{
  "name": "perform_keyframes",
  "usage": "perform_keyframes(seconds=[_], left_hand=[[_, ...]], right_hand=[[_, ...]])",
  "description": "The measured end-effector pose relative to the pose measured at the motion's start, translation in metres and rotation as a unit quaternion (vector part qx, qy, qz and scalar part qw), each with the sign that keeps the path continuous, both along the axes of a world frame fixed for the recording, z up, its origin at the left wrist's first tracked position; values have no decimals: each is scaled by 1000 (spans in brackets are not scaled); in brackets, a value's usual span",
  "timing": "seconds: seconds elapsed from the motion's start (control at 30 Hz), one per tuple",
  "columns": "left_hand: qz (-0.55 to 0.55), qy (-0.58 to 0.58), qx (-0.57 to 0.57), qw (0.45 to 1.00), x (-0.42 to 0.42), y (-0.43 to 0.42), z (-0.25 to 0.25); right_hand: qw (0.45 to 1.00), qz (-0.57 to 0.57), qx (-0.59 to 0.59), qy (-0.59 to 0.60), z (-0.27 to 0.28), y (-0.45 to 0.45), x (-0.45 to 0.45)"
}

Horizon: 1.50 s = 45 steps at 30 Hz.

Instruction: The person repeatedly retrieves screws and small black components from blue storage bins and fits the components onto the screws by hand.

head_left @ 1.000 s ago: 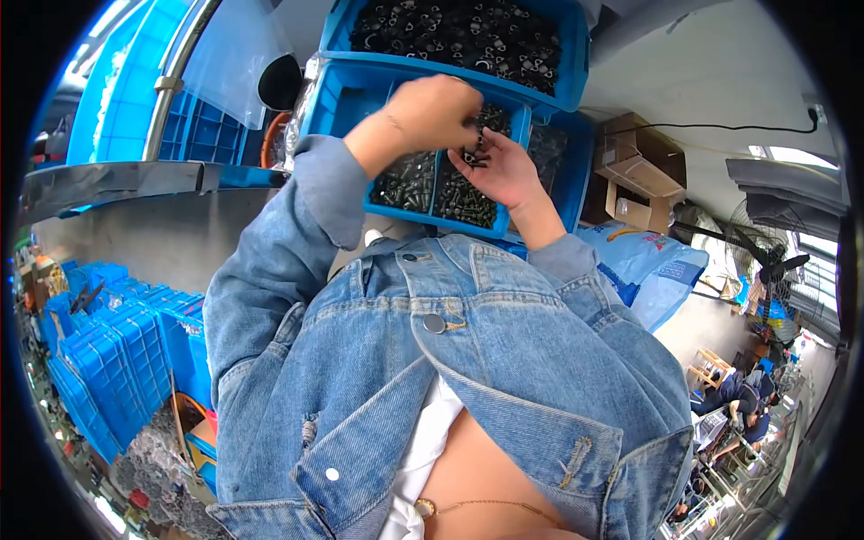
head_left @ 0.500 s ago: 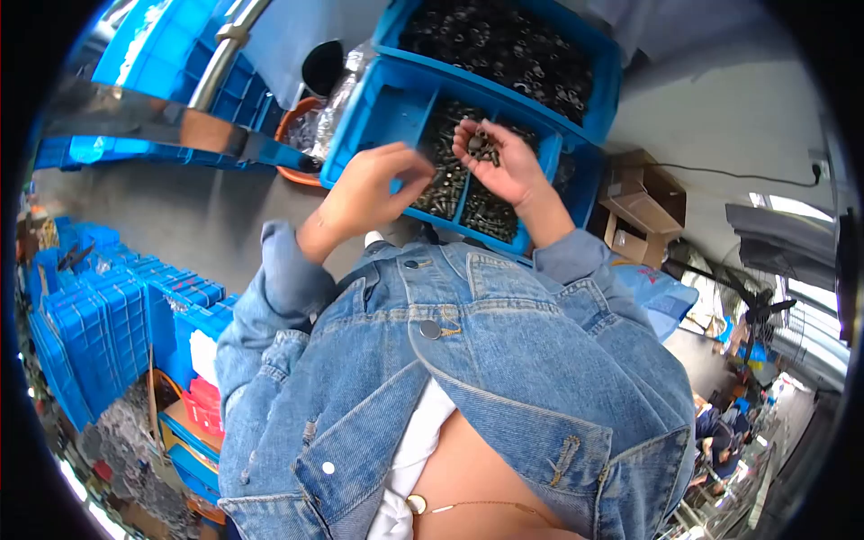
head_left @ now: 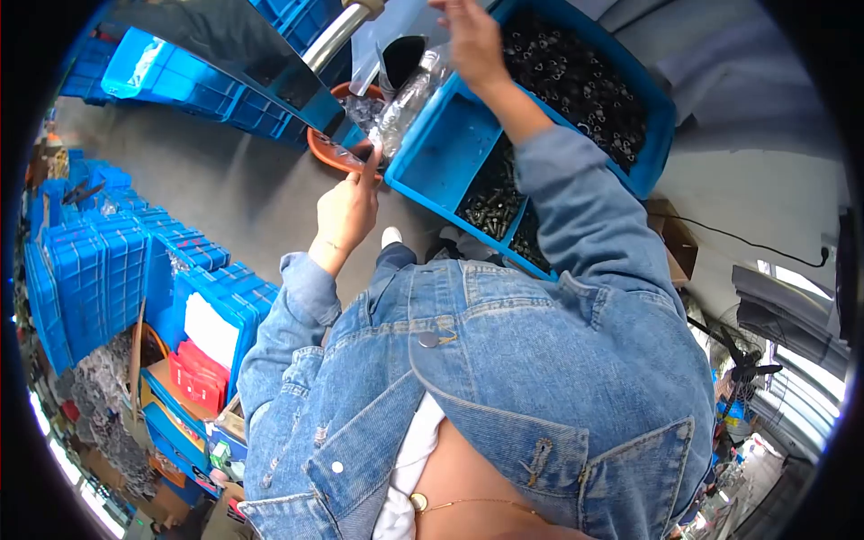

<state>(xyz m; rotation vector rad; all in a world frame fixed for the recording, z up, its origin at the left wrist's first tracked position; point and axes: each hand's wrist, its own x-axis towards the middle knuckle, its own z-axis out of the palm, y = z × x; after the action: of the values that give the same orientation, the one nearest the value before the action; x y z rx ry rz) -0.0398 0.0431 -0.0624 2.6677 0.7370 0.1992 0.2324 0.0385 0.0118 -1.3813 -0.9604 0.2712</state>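
Note:
My left hand (head_left: 347, 211) is beside the low end of a dark, shiny flat bar (head_left: 310, 103), index finger stretched upward and the other fingers curled in. Whether something small is between them is hidden. My right hand (head_left: 474, 45) is raised at the top edge, above the blue divided bin (head_left: 427, 200). Its fingers are bent together and partly cut off, and whatever it holds is out of sight. Small metal fittings (head_left: 490, 209) fill part of the bin, below my right forearm. A clear plastic bag (head_left: 405, 112) lies between my hands.
A blue bin of dark rings (head_left: 576, 81) stands behind the divided bin. An orange basin (head_left: 326, 151) and a black container (head_left: 402, 61) sit near a metal post (head_left: 337, 36). Blue crates (head_left: 94, 279) are stacked at left. An open cardboard box (head_left: 670, 238) is at right.
My right hand, which held small metal fittings in its open palm, has moved up and away. My left hand has gone left and down from the bin. The view has turned.

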Motion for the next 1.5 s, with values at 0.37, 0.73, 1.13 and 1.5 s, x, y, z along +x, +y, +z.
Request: perform_keyframes(seconds=[0.37, 0.73, 1.13, 1.5], left_hand=[[-39, -204, -35, 978, 25, -10, 20], [-288, 203, 285, 891, 148, -25, -36], [-220, 141, 192, 946, 157, -13, -30], [30, -162, -557, 814, 156, -12, 44]], right_hand=[[907, -57, -357, -217, -30, -256, -12], [788, 31, -508, -348, -68, -296, -65], [874, 104, -423, -216, -65, -290, -24], [937, 80, -324, 105, -56, -299, -17]])
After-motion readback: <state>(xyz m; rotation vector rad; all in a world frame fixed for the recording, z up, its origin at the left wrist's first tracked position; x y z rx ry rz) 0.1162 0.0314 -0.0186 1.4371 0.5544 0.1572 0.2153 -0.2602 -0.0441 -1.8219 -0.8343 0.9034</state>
